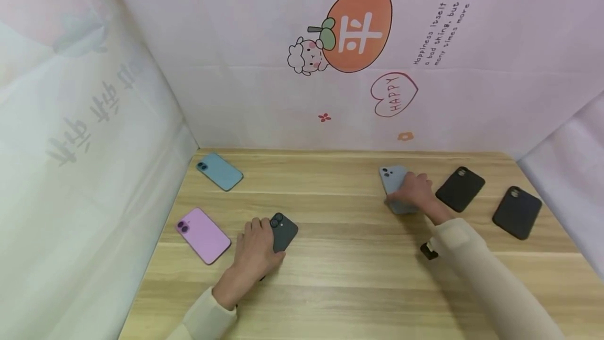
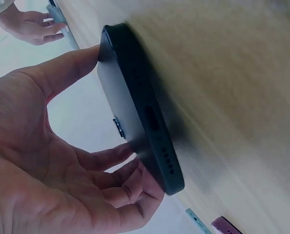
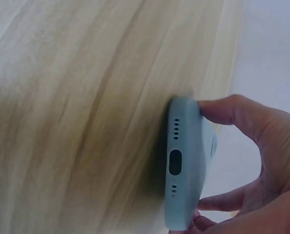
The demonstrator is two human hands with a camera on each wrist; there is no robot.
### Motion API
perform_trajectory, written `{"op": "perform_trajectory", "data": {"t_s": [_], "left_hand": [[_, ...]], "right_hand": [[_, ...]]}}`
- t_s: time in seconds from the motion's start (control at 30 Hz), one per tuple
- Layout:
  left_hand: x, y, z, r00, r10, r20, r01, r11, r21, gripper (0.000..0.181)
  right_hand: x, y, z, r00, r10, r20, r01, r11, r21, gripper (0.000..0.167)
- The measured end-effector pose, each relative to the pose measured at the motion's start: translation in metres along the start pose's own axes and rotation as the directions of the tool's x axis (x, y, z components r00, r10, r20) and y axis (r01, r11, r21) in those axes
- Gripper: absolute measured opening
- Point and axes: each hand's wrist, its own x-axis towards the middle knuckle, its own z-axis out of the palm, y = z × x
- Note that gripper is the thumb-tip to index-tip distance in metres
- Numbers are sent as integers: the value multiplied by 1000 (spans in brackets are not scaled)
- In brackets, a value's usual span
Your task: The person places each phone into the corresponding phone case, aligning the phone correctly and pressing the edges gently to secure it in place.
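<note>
Your two pale sleeves (image 1: 495, 272) are closest to the lens, with a small black bit (image 1: 429, 250) by the right cuff, can't tell what it is. Just past the left one, your left hand (image 1: 252, 251) has a dark phone (image 1: 285, 233) pinched by its long edges, thumb on one side, curled fingertips on the other, palm well clear of the back. Charging-port end faces your wrist cam; can't tell if it's touching the wood. Left of that hand lies a pink phone (image 1: 204, 236), camera side up.

Farther out, your right hand (image 1: 415, 193) has the same sort of edge pinch on a pale blue-grey phone (image 1: 392, 177), its back tilted in the wrist view. Two black phone-shaped slabs (image 1: 517, 212) sit right of that, and a blue phone (image 1: 219, 171) is at the far left corner.

You've got a wood-grain tabletop (image 1: 340, 287) under everything, then whitish cloth (image 1: 236, 67) behind, printed with an orange fruit (image 1: 356, 28), a sheep (image 1: 309, 57) and a "HAPPY" heart (image 1: 394, 94).
</note>
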Motion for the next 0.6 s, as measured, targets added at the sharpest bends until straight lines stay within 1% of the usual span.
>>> {"op": "perform_trajectory", "data": {"t_s": [0.17,0.3,0.37,0.5,0.6], "left_hand": [[2,0,0,1000,6,-5,-6,1000,1,80],[4,-2,-2,1000,24,-8,-24,999,-37,84],[4,-3,-4,999,37,-7,-37,997,-61,83],[5,-5,-8,998,69,-10,-69,991,-117,72],[5,-7,-9,996,89,-14,-90,984,-154,63]], "right_hand": [[2,1,-3,999,-23,32,23,1000,5,91],[3,1,-4,998,-54,15,54,998,16,90],[2,0,-6,998,-60,3,60,998,33,87],[2,0,-11,998,-60,-17,61,995,72,77],[2,0,-13,997,-78,-28,81,992,101,63]]}}
